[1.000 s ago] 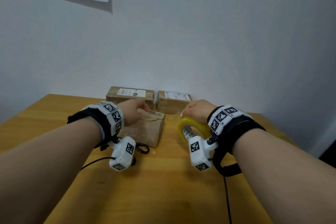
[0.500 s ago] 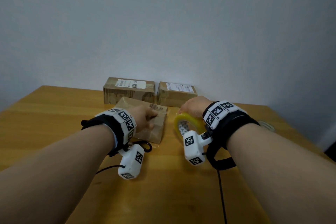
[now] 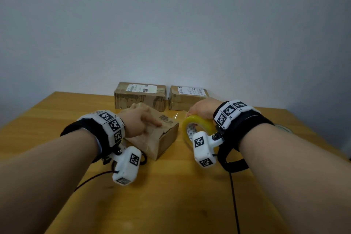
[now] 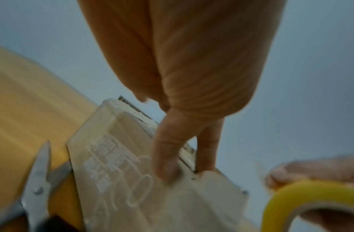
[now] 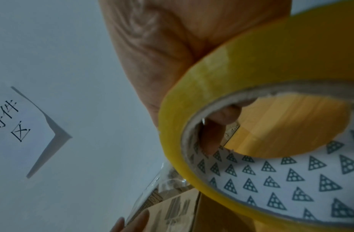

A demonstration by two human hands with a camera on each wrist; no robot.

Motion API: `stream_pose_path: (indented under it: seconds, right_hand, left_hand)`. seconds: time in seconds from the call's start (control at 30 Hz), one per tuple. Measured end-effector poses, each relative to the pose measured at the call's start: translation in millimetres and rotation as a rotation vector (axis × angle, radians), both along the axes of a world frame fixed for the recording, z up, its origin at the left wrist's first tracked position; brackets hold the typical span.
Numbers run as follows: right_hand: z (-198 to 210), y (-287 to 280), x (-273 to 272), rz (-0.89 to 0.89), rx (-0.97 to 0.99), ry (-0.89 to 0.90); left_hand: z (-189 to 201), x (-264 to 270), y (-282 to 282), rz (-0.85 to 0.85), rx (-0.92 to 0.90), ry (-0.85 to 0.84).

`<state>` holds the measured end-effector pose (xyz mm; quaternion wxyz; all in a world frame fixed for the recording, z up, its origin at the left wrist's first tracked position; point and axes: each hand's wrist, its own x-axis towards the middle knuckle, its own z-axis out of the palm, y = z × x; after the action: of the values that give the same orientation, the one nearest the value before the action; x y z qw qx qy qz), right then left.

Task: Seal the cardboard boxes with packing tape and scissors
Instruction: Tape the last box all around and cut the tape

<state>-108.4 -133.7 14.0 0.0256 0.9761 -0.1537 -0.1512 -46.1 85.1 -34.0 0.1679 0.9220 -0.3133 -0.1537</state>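
The cardboard box lies on the worktop. The left hand presses the tape end flat with straight fingers; the right hand grips the tape roll. Keep the strip taut and centred over the flap seam while pulling.

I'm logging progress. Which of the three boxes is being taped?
The nearest box, under the left hand; it sits angled, unlike the two labelled boxes by the wall.
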Motion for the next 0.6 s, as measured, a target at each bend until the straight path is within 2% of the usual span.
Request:
stream_pose_path:
  seconds: [0.1,0.17,0.27,0.37,0.47,0.6]
  right_hand:
    - [1,-2,2,-0.035,0.049,-0.021]
    - [3,2,0,-0.040,0.068,-0.048]
    - [1,-2,0,-0.096,0.170,-0.105]
    - [-2,-15,-1,-0.245,0.359,-0.189]
    - [-2,-25,-4,-0.316,0.435,-0.185]
    - [11,-21,-18,-0.310,0.467,-0.210]
  left_hand:
    - [0,-7,-10,0.140,-0.167,0.012]
    - [-2,-13,-19,0.193,-0.118,-0.011]
    - [-6,-22,-28,0.108,0.033,-0.033]
    - [-6,-23,-30,-0.024,0.017,0.049]
    - [-3,-17,-29,-0.121,0.052,0.046]
    - [5,-17,-35,-0.230,0.096,0.063]
